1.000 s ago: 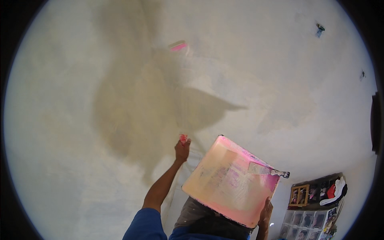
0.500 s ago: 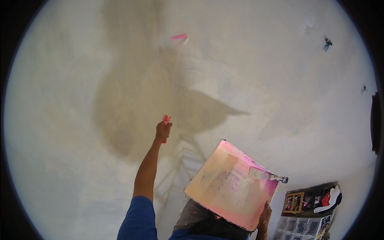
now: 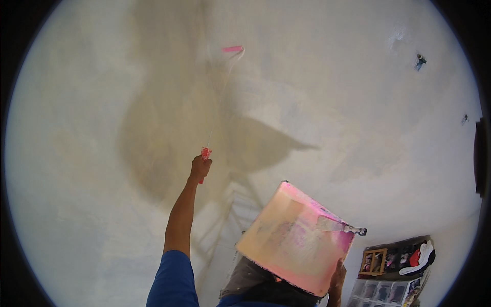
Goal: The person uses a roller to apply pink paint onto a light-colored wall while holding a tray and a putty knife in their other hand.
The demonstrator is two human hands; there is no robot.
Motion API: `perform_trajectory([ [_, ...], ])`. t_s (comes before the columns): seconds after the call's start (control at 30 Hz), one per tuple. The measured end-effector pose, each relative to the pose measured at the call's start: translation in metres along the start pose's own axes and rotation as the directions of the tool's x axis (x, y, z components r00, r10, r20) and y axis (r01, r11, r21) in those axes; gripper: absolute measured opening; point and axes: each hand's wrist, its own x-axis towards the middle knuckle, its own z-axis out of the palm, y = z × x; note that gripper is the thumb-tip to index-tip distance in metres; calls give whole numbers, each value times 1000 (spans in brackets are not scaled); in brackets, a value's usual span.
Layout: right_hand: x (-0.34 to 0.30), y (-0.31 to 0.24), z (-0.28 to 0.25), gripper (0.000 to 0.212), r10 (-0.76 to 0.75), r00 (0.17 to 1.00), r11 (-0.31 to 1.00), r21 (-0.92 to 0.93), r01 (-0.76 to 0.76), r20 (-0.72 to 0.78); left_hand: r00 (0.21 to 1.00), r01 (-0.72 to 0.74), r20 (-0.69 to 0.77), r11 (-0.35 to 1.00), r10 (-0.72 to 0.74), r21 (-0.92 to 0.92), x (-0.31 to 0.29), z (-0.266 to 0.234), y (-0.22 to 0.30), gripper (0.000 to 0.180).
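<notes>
My left hand is closed round the red handle of a paint roller, arm stretched out toward the wall. A long thin frame runs up from the handle to a small pink roller sleeve, which is at the wall surface; whether it presses on it I cannot tell. At the lower right, my right hand grips the edge of a wide, shallow paint tray smeared with pink and peach; its fingers are partly hidden beneath. A putty knife lies across the tray's right rim, blade inside.
A pale, patchy wall fills most of the view, with my shadow on it. Wall fittings stick out at the upper right. A shelf with a wooden frame and clear storage boxes stands low at the right.
My left hand has shifted left with the roller handle, while the pink sleeve has moved slightly right and down and turned more level. The tray has barely moved.
</notes>
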Motion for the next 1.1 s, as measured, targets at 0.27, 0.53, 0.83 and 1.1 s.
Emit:
perform_trajectory([
  [0.27, -3, -6, 0, 64, -33, 998, 999, -1, 33, 55, 973, -128, -170, 979, 155, 159, 60, -91, 27, 24],
  [0.53, -3, -1, 3, 66, -106, 994, 994, 6, 106, -21, 953, -251, -124, 952, 275, 177, 62, -82, 106, 25],
  [0.83, -9, -15, 7, 68, -44, 999, 998, -53, 44, 3, 931, -313, -76, 889, 357, 334, -62, 90, 31, 21],
  [1.1, 0, 3, 7, 66, -47, 999, 999, -18, 46, -15, 979, -179, -63, 966, 194, 188, -91, 108, 40, 24],
])
